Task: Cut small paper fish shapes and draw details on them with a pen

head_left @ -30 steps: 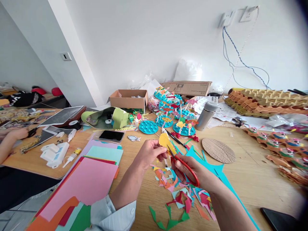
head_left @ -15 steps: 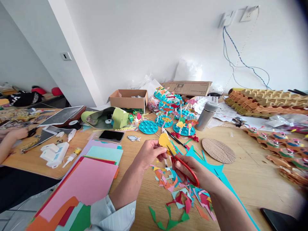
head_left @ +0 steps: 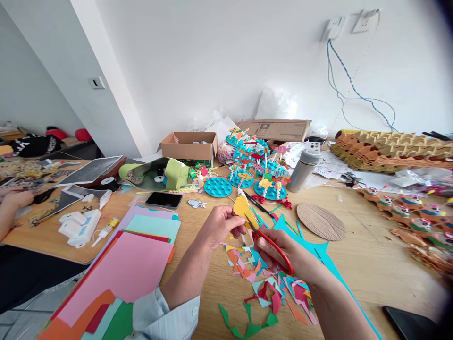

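Observation:
Between the fingers of my left hand point(head_left: 223, 226) is a piece of yellow paper point(head_left: 241, 206), held up above the table. My right hand point(head_left: 278, 250) is closed round a pair of red-handled scissors point(head_left: 274, 243), whose blades lie against the yellow paper's right side. Below both hands spread small paper scraps point(head_left: 255, 278) in several colours. A large blue paper sheet point(head_left: 311, 245) with a jagged edge lies under and beyond my right hand. To the left of my left hand is a small fish cutout point(head_left: 196, 203).
Coloured paper sheets point(head_left: 130, 264) are stacked at the left. Behind my hands stand blue discs with paper fish point(head_left: 271, 189), a cardboard box point(head_left: 189, 145) and a steel bottle point(head_left: 305, 171). A cardboard oval point(head_left: 321, 221) lies right. Another person's hand point(head_left: 17, 200) shows far left.
My hands, the scissors and the yellow paper look almost unmoved. At the far left, the other person's hand has shifted slightly to the left.

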Demonstrator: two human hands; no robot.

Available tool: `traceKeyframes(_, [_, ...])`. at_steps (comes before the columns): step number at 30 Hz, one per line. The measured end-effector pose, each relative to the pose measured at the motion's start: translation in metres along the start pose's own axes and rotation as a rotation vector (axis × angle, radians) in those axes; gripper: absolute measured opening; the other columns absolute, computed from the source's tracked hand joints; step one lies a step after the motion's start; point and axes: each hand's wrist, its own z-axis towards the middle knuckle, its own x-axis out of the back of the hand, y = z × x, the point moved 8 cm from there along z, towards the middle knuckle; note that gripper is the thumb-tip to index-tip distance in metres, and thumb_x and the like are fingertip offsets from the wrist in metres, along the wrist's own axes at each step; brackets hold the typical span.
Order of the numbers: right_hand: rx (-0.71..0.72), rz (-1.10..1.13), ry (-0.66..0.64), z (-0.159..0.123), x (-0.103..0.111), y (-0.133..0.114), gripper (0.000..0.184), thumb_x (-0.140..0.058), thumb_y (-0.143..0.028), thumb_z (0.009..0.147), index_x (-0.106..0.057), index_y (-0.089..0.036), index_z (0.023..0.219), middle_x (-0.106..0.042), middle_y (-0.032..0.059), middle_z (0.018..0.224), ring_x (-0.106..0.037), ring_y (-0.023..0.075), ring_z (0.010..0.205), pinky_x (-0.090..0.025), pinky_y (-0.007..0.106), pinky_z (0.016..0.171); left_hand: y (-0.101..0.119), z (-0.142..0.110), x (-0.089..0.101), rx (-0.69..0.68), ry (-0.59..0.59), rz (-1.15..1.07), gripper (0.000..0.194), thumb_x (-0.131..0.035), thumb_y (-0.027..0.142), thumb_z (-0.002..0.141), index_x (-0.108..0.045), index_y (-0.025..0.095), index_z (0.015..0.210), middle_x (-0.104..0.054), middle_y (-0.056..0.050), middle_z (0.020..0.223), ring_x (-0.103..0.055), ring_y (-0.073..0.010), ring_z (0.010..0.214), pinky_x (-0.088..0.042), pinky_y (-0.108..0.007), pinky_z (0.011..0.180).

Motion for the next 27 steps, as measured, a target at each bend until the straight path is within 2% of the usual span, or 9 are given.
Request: traceKeyframes(27, [-0.009,-0.016,0.005,0.0002,0.0002,0.0002,0.052,-0.048,-0.07,0.083,-0.048,-0.018,0.082,-0.044,-0.0069,0.052,-0.039,0.0058,0.039,-0.033,0.018,0.037,-0.0037,0.0002,0.0001,0.007,-0.017,0.008,0.022,-0.065,0.033,0.064,-0.062,0.012,0.067,-0.062,-0.003,0.057,-0.054,-0.0105,0.048,-0.043,-0.022,0.048])
